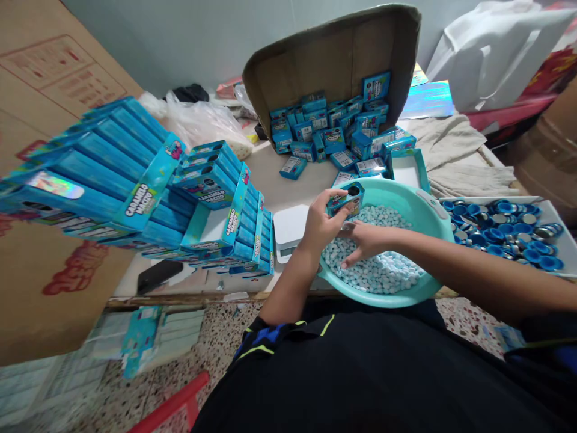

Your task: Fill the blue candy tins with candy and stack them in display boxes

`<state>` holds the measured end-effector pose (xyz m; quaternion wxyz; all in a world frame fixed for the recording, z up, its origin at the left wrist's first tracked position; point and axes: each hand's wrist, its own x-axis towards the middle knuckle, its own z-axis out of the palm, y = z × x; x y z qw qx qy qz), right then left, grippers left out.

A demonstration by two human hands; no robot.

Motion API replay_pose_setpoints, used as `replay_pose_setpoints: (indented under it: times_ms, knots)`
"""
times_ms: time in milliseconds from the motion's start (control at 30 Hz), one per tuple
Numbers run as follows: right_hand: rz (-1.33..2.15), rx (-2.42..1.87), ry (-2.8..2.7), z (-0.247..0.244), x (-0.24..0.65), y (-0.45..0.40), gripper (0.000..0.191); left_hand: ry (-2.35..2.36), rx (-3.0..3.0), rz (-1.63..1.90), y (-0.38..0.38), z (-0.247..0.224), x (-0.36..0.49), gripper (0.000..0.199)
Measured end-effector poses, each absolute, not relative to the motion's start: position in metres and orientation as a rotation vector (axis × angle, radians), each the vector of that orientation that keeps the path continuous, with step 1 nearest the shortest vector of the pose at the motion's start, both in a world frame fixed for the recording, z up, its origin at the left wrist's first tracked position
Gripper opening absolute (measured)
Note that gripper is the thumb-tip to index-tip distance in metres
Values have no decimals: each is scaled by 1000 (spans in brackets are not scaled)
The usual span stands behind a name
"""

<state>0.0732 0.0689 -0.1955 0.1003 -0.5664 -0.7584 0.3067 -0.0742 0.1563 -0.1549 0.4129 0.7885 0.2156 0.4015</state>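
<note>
Cluttered worktable [311, 187] against grey wall [189, 48]. Small blue box [354, 195] is over teal basin [444, 231], left hand [325, 218] wrapped round it, likely so spills drop back; right hand [370, 240] half spread over pale candies [396, 270], can't tell if holding anything. White tray [564, 243] corrals blue caps [507, 231]; carton [329, 66] presumably keeps loose boxes [334, 139] reachable.

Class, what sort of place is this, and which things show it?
Probably a small candy-packing workshop: a turquoise basin holds loose pale candies, stacked blue cartons are labelled CARAMELO MACIZO, and a tipped cardboard box holds more blue packs.
</note>
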Motion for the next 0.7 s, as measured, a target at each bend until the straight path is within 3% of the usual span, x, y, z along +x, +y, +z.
replay_pose_setpoints:
  times_ms: [200, 367, 600, 700]
  knots:
    - [1039, -1598, -2334, -189, 64, 69, 110, 606, 1943, 992, 156, -156, -75, 25]
    - [1231, -1614, -2373, -178, 61, 69, 106, 659, 1939, 968, 156, -157, -74, 27]
    - [1531, -1661, -2345, -165, 57, 67, 118, 643, 2002, 907, 156, -155, -75, 30]
    - [1527, -1675, -2344, -165, 57, 67, 112, 658, 2010, 878, 156, -154, -74, 29]
